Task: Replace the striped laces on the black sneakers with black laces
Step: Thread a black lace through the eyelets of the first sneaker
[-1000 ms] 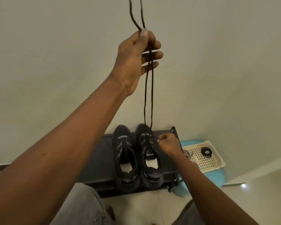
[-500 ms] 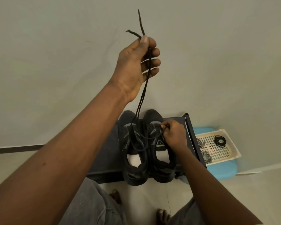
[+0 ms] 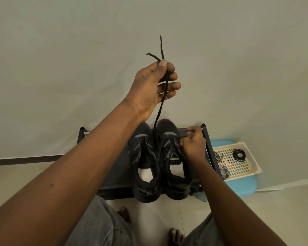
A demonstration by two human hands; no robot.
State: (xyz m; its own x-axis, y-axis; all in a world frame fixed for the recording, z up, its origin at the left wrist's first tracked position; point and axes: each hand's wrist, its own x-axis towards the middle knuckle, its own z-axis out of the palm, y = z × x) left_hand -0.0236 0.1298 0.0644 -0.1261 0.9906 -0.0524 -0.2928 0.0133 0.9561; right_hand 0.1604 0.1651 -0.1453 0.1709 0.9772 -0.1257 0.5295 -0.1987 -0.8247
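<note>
The person appears to be seating the black lace (image 3: pixel 160 112) in the toe-end eyelets of one of the black sneakers (image 3: pixel 146 185), namely the sneaker nearer the basket (image 3: pixel 177 183).

The left hand (image 3: pixel 149 86) is holding the lace high above the pair. Its thumb and forefinger are pinching both strands together, with the two tips protruding above the pinch. The remaining fingers are curling loosely beside the strands.

The right hand (image 3: pixel 193 146) is resting on the eyelet row, its thumb and forefinger pinching a short stretch of lace there.

To do this step well, the left hand should probably be levelling the two tips while the right hand is drawing the slack across the eyelets, so that both strands come out equal.

The strands are hanging slightly slack from the left fingers down to the tongues. The striped laces (image 3: pixel 224 172) are lying in the basket (image 3: pixel 252 167), well apart from both hands.
</note>
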